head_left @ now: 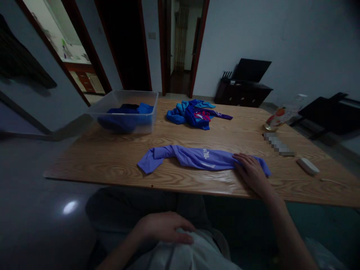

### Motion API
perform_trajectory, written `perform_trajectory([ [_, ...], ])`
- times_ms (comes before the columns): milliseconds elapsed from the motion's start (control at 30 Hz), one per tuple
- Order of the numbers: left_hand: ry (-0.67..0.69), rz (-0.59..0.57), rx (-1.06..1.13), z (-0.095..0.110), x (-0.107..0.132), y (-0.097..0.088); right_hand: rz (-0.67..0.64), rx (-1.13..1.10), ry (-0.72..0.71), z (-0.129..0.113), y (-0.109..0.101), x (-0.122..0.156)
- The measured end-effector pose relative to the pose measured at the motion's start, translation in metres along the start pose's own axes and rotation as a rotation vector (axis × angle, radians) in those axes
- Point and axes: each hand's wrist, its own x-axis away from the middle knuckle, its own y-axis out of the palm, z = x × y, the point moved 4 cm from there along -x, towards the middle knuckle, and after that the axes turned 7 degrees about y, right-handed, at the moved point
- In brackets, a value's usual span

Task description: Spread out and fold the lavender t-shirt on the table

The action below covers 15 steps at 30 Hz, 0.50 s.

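- Shirt [197, 158], periwinkle with white print: folded lengthwise into a long strip, lying across the near part of the wooden table [112, 157].
- Your right hand [251, 171]: flat, fingers spread, pressing down the strip's right end, which pins it in place.
- Your left hand [165, 226]: off the table, resting loosely on your lap, holding nothing.
- Clear plastic bin [126, 112]: far left, dark blue garments inside.
- Loose heap of blue clothes [194, 112]: beside the bin, unfolded.
- White remote [308, 165]: right edge.

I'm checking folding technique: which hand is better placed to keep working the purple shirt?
Right, probably: the right hand already lies on the purple shirt, while the left hand rests in the lap, off the table.
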Motion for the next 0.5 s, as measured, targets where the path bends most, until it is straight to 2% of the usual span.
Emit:
perform_trajectory([
  [33, 0.078, -0.025, 0.143, 0.031, 0.003, -0.018, 0.015, -0.005, -0.011, -0.006, -0.006, 0.001],
  [67, 0.117, 0.029, 0.213, 0.056, 0.005, -0.039, 0.025, -0.017, -0.023, -0.014, -0.011, 0.002],
  [100, 0.109, 0.174, 0.162, 0.07, 0.007, -0.063, 0.023, -0.038, -0.038, -0.022, -0.014, 0.004],
  [167, 0.063, 0.504, -0.08, 0.076, 0.005, -0.106, -0.025, -0.08, -0.067, -0.038, -0.016, 0.007],
  [233, 0.012, 0.716, -0.37, 0.061, -0.005, -0.132, -0.077, -0.098, -0.084, -0.051, -0.009, 0.01],
  [300, -0.005, 0.759, -0.595, 0.037, -0.026, -0.145, -0.076, -0.092, -0.075, -0.059, 0.0, 0.008],
  [367, -0.015, 0.713, -0.761, 0.018, -0.047, -0.152, -0.057, -0.068, -0.05, -0.063, 0.008, 0.001],
  [433, -0.033, 0.648, -0.893, 0.011, -0.061, -0.161, -0.077, -0.055, -0.049, -0.067, 0.012, -0.008],
  [500, -0.038, 0.639, -0.968, 0.014, -0.068, -0.175, -0.093, -0.111, -0.052, -0.07, 0.008, -0.016],
])
